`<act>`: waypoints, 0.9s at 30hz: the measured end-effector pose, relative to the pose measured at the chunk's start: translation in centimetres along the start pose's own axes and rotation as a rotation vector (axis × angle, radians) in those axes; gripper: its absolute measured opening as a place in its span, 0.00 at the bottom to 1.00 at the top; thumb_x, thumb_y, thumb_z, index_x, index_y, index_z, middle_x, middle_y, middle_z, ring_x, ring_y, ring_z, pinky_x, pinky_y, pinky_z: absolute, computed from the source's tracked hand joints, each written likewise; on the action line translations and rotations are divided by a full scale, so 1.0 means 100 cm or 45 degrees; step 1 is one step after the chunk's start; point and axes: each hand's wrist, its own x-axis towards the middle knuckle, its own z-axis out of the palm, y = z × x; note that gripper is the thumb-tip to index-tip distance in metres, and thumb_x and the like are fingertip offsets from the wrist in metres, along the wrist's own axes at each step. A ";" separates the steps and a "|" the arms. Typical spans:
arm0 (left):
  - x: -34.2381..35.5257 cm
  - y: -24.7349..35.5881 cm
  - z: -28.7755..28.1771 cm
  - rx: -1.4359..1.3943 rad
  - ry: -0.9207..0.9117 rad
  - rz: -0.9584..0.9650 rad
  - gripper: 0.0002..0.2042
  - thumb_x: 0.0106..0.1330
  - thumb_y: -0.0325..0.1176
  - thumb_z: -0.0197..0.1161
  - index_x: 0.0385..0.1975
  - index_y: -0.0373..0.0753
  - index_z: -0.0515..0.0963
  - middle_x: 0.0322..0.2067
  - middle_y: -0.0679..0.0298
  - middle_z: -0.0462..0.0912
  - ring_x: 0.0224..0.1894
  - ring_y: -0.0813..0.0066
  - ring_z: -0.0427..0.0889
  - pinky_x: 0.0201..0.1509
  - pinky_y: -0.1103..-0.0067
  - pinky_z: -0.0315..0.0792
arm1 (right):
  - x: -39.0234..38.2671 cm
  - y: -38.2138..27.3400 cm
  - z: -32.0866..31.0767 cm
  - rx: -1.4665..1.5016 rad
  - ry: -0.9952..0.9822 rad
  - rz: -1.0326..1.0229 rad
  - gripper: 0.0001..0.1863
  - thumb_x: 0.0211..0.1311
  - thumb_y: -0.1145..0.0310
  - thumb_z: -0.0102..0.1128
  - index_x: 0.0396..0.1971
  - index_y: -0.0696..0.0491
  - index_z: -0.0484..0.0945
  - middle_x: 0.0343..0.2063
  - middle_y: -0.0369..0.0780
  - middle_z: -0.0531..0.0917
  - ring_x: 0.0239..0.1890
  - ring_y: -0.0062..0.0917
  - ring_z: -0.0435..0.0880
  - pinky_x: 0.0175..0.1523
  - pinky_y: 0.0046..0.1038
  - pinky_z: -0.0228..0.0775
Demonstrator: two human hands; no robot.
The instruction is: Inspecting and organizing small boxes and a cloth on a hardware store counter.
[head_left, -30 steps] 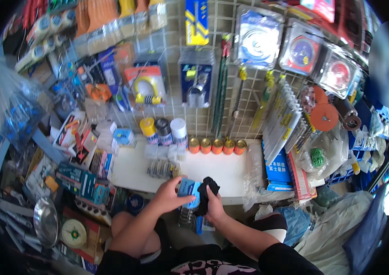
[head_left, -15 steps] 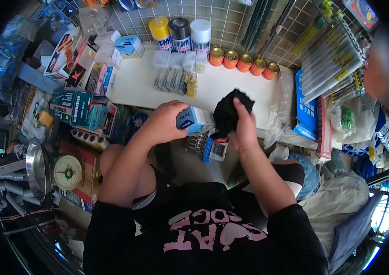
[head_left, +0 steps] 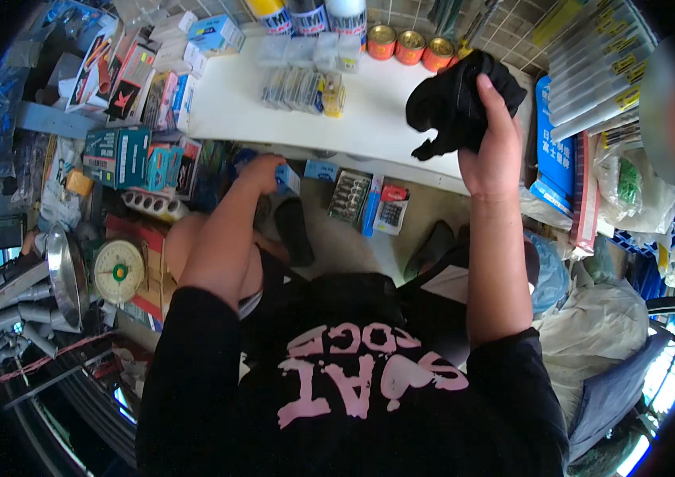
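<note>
My right hand (head_left: pixel 490 149) is raised over the right part of the white shelf (head_left: pixel 230 103), gripping a crumpled black cloth (head_left: pixel 457 103) with its thumb across the front. My left hand (head_left: pixel 264 171) is down just below the shelf's front edge, at the left, closed on a light blue box (head_left: pixel 288 181), partly hidden by the fingers. Beside that box lie another blue box (head_left: pixel 321 169), a carded metal set (head_left: pixel 348 193), a blue strip-shaped item (head_left: pixel 371 203) and a red-topped package (head_left: pixel 391 209), all low in the space beneath the shelf edge.
Spray cans (head_left: pixel 309 16), orange tins (head_left: pixel 410 48) and clear cases (head_left: pixel 293 89) stand on the shelf. Stacked boxes (head_left: pixel 118 157) and a dial scale (head_left: pixel 118 270) crowd the left. Bagged goods (head_left: pixel 616 183) and long tubes (head_left: pixel 596 67) fill the right. My legs (head_left: pixel 186 246) are below.
My hands have moved apart: the left carried the blue box left and away from me, below the shelf edge; the right lifted the black cloth up and rightward. The view has tilted further downward.
</note>
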 end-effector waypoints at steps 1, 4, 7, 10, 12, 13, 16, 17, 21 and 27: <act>0.011 -0.012 0.012 0.093 0.026 -0.036 0.29 0.53 0.26 0.70 0.59 0.48 0.79 0.61 0.58 0.80 0.63 0.54 0.78 0.65 0.64 0.75 | -0.002 0.000 -0.001 -0.002 0.009 0.036 0.14 0.73 0.66 0.61 0.53 0.56 0.79 0.45 0.39 0.87 0.48 0.27 0.87 0.55 0.32 0.78; 0.033 -0.035 0.029 0.200 -0.018 -0.229 0.30 0.57 0.26 0.70 0.63 0.52 0.77 0.65 0.62 0.77 0.66 0.57 0.77 0.66 0.63 0.75 | -0.002 0.004 0.010 0.018 -0.017 0.070 0.15 0.71 0.65 0.63 0.52 0.57 0.79 0.44 0.39 0.87 0.46 0.26 0.87 0.54 0.31 0.78; 0.055 0.018 0.031 0.233 -0.151 -0.236 0.32 0.59 0.27 0.70 0.66 0.56 0.75 0.66 0.64 0.76 0.68 0.59 0.76 0.68 0.63 0.74 | -0.004 0.004 -0.012 -0.067 0.077 0.005 0.17 0.70 0.65 0.66 0.51 0.59 0.80 0.43 0.39 0.87 0.45 0.25 0.86 0.52 0.28 0.77; 0.079 -0.034 0.069 0.305 -0.060 -0.180 0.30 0.63 0.29 0.67 0.67 0.57 0.73 0.67 0.63 0.76 0.68 0.58 0.75 0.69 0.62 0.73 | -0.003 0.002 -0.008 -0.135 0.037 -0.014 0.16 0.71 0.66 0.64 0.52 0.59 0.80 0.45 0.41 0.87 0.46 0.27 0.87 0.53 0.29 0.78; 0.088 -0.060 0.089 0.360 0.019 -0.110 0.28 0.66 0.30 0.63 0.68 0.56 0.72 0.67 0.62 0.75 0.69 0.57 0.74 0.69 0.62 0.73 | -0.003 0.007 -0.008 -0.188 0.017 -0.009 0.15 0.73 0.67 0.60 0.53 0.59 0.79 0.46 0.44 0.87 0.48 0.29 0.88 0.56 0.32 0.79; 0.095 -0.055 0.094 0.296 0.070 -0.193 0.28 0.68 0.31 0.63 0.69 0.53 0.71 0.69 0.59 0.73 0.68 0.55 0.75 0.69 0.61 0.73 | -0.003 0.007 -0.011 -0.251 0.019 -0.001 0.16 0.74 0.67 0.59 0.54 0.60 0.79 0.47 0.45 0.87 0.48 0.30 0.88 0.55 0.32 0.79; 0.110 -0.009 0.095 0.042 0.078 -0.263 0.24 0.73 0.37 0.55 0.70 0.48 0.70 0.70 0.54 0.71 0.67 0.51 0.75 0.69 0.60 0.72 | 0.001 0.008 -0.034 -0.392 0.110 0.018 0.16 0.74 0.67 0.58 0.54 0.61 0.79 0.47 0.47 0.87 0.48 0.31 0.88 0.55 0.32 0.79; 0.109 -0.007 0.093 -0.144 0.080 -0.327 0.23 0.78 0.42 0.48 0.70 0.46 0.70 0.70 0.52 0.70 0.67 0.49 0.75 0.70 0.59 0.71 | 0.002 0.008 -0.035 -0.423 0.122 0.029 0.16 0.74 0.66 0.58 0.54 0.62 0.79 0.48 0.48 0.87 0.48 0.31 0.88 0.54 0.33 0.79; 0.116 -0.024 0.110 0.021 0.044 -0.191 0.24 0.80 0.46 0.40 0.70 0.46 0.69 0.68 0.46 0.71 0.67 0.44 0.74 0.71 0.57 0.68 | 0.004 0.012 -0.027 -0.394 0.146 0.076 0.17 0.74 0.66 0.58 0.54 0.62 0.79 0.48 0.48 0.87 0.48 0.31 0.88 0.54 0.32 0.79; 0.126 -0.016 0.138 -0.229 0.222 -0.038 0.23 0.78 0.39 0.45 0.70 0.42 0.67 0.65 0.43 0.73 0.66 0.40 0.73 0.71 0.58 0.68 | 0.008 0.020 -0.032 -0.433 0.161 0.103 0.18 0.73 0.65 0.60 0.54 0.63 0.79 0.47 0.47 0.88 0.48 0.31 0.88 0.55 0.32 0.78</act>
